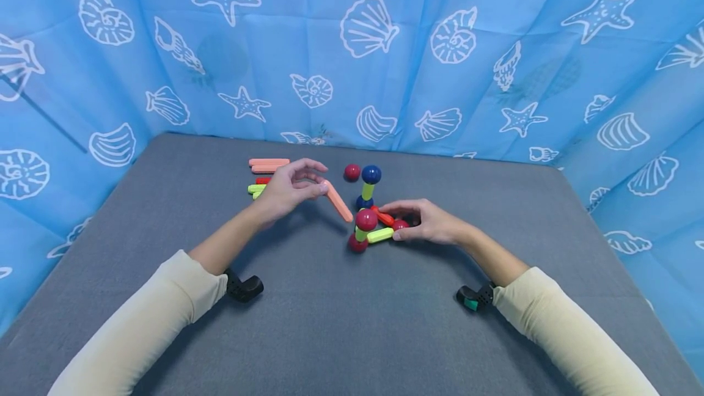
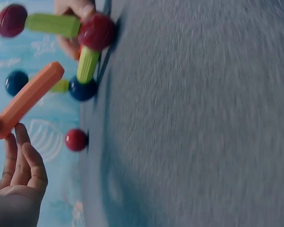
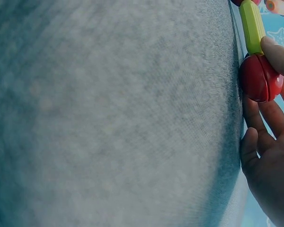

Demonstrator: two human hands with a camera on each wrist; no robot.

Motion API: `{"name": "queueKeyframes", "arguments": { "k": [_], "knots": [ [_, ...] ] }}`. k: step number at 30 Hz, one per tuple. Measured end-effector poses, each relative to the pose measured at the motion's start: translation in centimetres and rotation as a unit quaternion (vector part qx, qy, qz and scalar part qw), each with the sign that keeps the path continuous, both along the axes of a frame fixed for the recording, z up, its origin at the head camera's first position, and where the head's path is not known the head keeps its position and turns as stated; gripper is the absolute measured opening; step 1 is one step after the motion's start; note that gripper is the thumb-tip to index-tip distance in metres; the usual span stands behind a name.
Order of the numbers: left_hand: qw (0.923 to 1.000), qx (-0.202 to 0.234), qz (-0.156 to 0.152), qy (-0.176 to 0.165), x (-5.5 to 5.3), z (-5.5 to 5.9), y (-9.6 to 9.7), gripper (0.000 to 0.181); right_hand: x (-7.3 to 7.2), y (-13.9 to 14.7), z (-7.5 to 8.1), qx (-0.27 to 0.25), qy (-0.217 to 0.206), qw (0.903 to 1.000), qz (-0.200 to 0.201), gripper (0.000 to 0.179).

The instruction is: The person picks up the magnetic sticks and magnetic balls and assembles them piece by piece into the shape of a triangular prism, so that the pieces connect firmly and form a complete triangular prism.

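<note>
- With the near red top ball [image 1: 366, 219] as the clock's centre in the head view, the salmon rod [image 1: 338, 201] hangs at ten o'clock, its free end pointing toward five and apart from the ball.
- For a clean fit, I would meet a ball square-on, then push along the rod's length; a slanting push could tip the frame.
- The blue top ball [image 1: 371, 174] at twelve deserves clearance (a stray knuckle might knock it), as does the loose red ball [image 1: 352, 172] just short of twelve.
- Between nine and ten, the left hand [image 1: 288, 191] pinches the rod near its upper end, thumb against fingers, the others loosely extended.
- At three, the right hand [image 1: 434, 222] holds the red corner ball [image 3: 255, 80] between thumb and fingers, the thumb tip where the yellow-green rod [image 1: 379, 236] meets it: sensible bracing, I judge.
- The left forearm reaches in from eight, wrist raised; the right comes from four, its hand low over the grey tabletop [image 1: 352, 322].
</note>
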State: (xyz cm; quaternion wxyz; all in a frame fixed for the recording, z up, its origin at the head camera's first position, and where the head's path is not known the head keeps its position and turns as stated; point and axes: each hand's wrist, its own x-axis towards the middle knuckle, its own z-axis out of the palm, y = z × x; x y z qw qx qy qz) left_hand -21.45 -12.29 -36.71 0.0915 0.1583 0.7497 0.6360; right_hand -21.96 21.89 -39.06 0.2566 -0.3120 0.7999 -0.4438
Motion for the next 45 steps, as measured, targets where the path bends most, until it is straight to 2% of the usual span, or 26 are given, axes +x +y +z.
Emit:
{"name": "queueKeyframes", "arguments": {
  "k": [9,17,22,27,33,39,43,45],
  "knots": [
    [0.9991,0.002,-0.041,0.010,0.3,-0.7,1.7,0.036,0.1,-0.1,0.0,-0.001,0.006,1.0000,-0.001,0.057],
    [0.9995,0.000,-0.031,0.007,0.0,-0.7,3.4,0.045,0.2,0.1,-0.2,-0.010,0.015,0.9998,0.002,0.056],
    [0.9996,-0.004,-0.025,-0.015,-0.4,-0.7,4.8,0.054,0.2,0.1,-0.2,-0.016,0.005,0.9998,0.003,0.057],
    [0.9989,-0.028,-0.020,-0.033,-0.7,-0.7,5.8,0.061,0.2,0.1,-0.2,-0.019,0.003,0.9998,0.004,0.057],
    [0.9986,-0.045,-0.021,-0.020,-1.0,-0.8,6.6,0.063,0.1,0.1,-0.2,-0.025,0.007,0.9996,0.010,0.056],
    [0.9982,-0.035,-0.048,-0.012,-0.8,-0.8,6.3,0.059,0.2,0.1,-0.1,-0.024,0.005,0.9997,0.009,0.056],
    [0.9966,-0.038,-0.073,0.002,-0.6,-0.7,4.6,0.051,0.2,0.0,0.0,-0.016,0.004,0.9999,0.004,0.056],
    [0.9960,-0.051,-0.071,0.018,-0.6,-0.8,3.4,0.046,0.2,0.0,0.0,-0.013,0.006,0.9999,0.003,0.056]
  ]
}}
